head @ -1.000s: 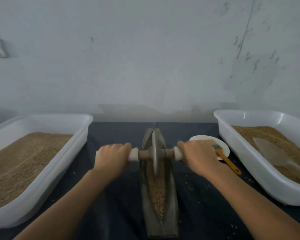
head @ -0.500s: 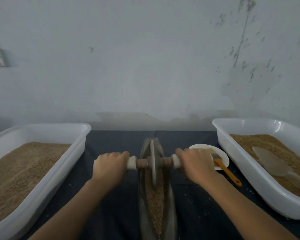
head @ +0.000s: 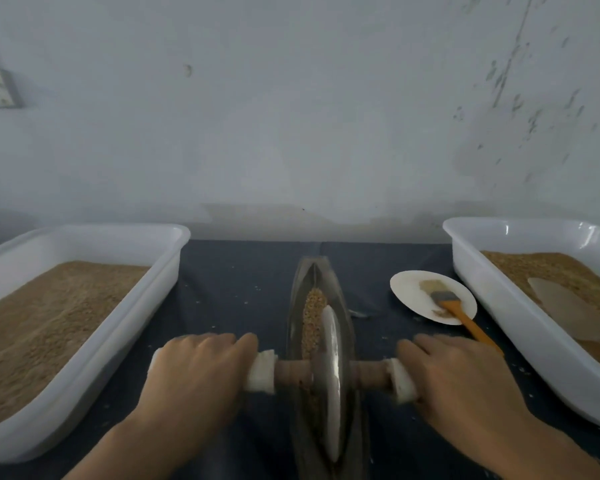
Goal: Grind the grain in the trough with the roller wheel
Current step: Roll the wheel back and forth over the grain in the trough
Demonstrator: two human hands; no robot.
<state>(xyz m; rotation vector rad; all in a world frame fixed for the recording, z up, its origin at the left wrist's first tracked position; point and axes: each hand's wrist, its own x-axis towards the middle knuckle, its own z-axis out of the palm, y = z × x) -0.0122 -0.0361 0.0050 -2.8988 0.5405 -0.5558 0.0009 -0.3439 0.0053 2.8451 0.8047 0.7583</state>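
A person stood at a dark-covered worktop point(head: 229, 271) facing a pale wall. A long, narrow trough point(head: 347, 313) lay in the middle, pointing away from the body, so a wheel could run along its groove. The wheel point(head: 330, 386), a thin pale disc, stood upright in the near part of the trough, on a wooden axle point(head: 368, 374) crossing it from side to side. The left hand point(head: 194, 375) had its grip clenched round the axle's white-wrapped left end, and the right hand point(head: 461, 379) gripped the right end likewise; holding both ends probably kept the disc vertical and the pressure even. Grain point(head: 313, 313) lay in the groove just beyond the wheel, and it still looked whole there, so the grinding seemed far from done. A white tub point(head: 174, 244) of brown grain sat to the left, and another tub point(head: 465, 258) to the right held grain and a pale scoop point(head: 565, 303), likely one for supply and one for output, though which was unclear. Between trough and right tub, a small plate point(head: 416, 299) carried a brush point(head: 447, 301) with an orange handle, within easy reach, presumably for sweeping out the groove. Stray grains dotted the cloth.
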